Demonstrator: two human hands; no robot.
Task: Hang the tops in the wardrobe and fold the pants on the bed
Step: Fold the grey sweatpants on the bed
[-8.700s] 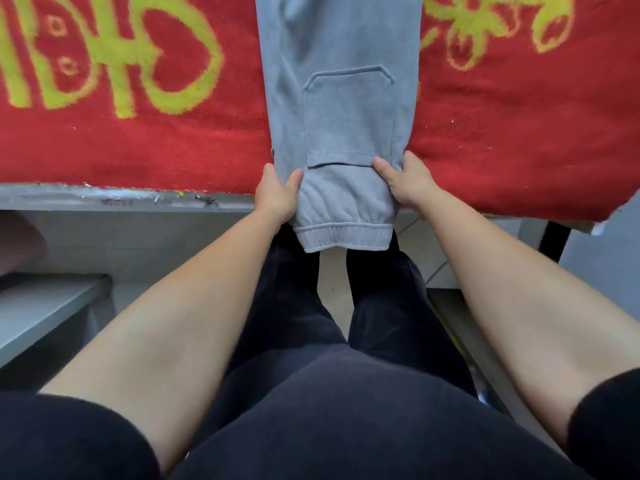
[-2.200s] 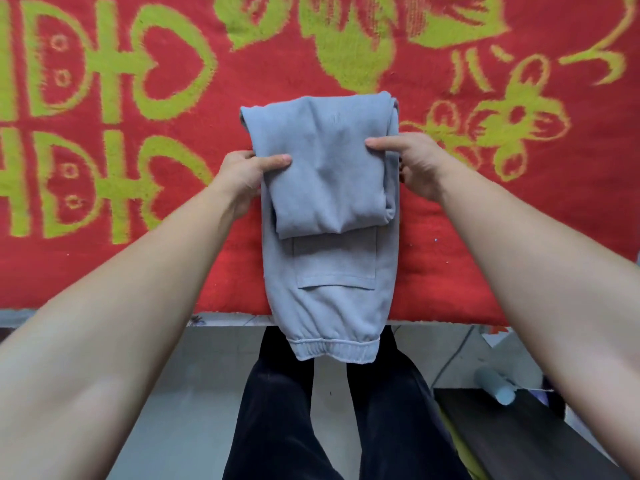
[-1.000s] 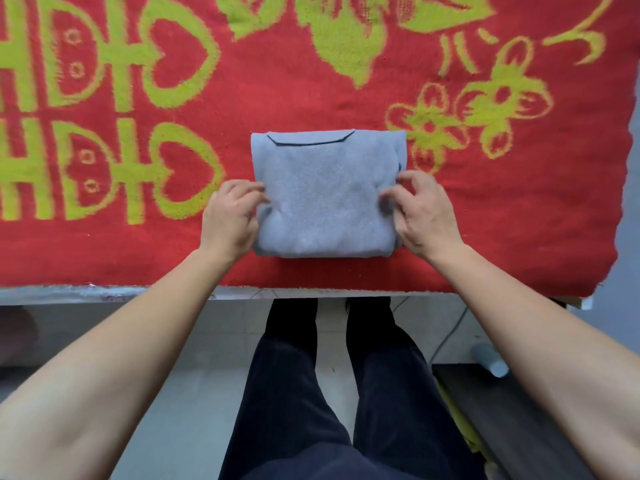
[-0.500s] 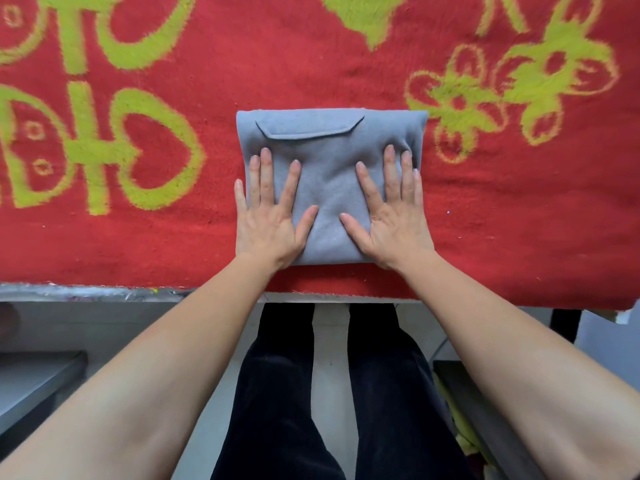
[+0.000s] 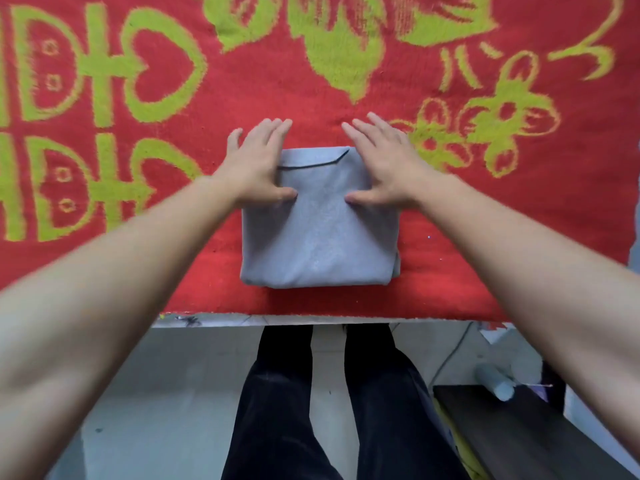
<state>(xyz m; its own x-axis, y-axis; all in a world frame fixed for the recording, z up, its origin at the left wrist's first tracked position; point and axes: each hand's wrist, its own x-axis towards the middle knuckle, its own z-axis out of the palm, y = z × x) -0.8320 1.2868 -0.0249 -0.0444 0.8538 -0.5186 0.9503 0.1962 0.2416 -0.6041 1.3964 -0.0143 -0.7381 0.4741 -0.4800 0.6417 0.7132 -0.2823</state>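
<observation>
The grey pants (image 5: 318, 233) lie folded into a compact square on the red bed cover (image 5: 242, 91), close to the bed's near edge. A dark pocket seam shows along the bundle's far edge. My left hand (image 5: 258, 161) rests flat over the far-left corner, fingers spread and reaching past the fabric onto the cover. My right hand (image 5: 382, 161) lies flat over the far-right corner in the same way. Neither hand grips anything. Both thumbs point inward on top of the pants.
The cover carries large yellow-green patterns. The bed's pale edge (image 5: 277, 320) runs below the bundle. My legs in black trousers (image 5: 332, 403) stand on the pale floor. A dark low bench (image 5: 526, 434) with a light cylinder (image 5: 495, 382) sits at lower right.
Over the earlier frames the long pants were folded into a square. In the last half second both flat hands slid from the bundle's middle to its far corners.
</observation>
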